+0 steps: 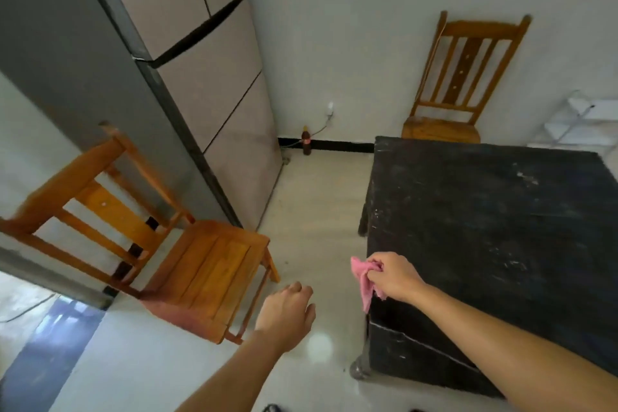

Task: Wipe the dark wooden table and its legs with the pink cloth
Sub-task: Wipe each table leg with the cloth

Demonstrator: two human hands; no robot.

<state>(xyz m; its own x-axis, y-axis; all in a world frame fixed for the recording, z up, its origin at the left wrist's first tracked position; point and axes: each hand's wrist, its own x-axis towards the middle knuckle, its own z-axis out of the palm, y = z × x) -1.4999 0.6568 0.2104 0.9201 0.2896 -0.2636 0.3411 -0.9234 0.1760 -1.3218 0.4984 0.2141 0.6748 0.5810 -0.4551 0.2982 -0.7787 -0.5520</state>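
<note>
While the right hand (393,276) grips the pink cloth (364,281) in its curled fingers at the left edge of the dark wooden worktop (485,227), the loose end of the cloth hangs down just beside that edge. Whether the cloth touches the wood cannot be told. The worktop's surface is scuffed with pale marks, and one rounded leg (359,370) shows below its near corner.

The left hand (287,314) hovers over the pale floor (317,197) with its fingers loosely curled, holding nothing, between the worktop and an orange wooden chair (207,274). Beyond that chair stands a tall refrigerator (200,77). A second wooden chair (458,84) sits against the far wall behind the worktop. A brown bottle (306,140) stands on the floor at the wall's dark skirting, and a white rack (575,124) stands at the far right.
</note>
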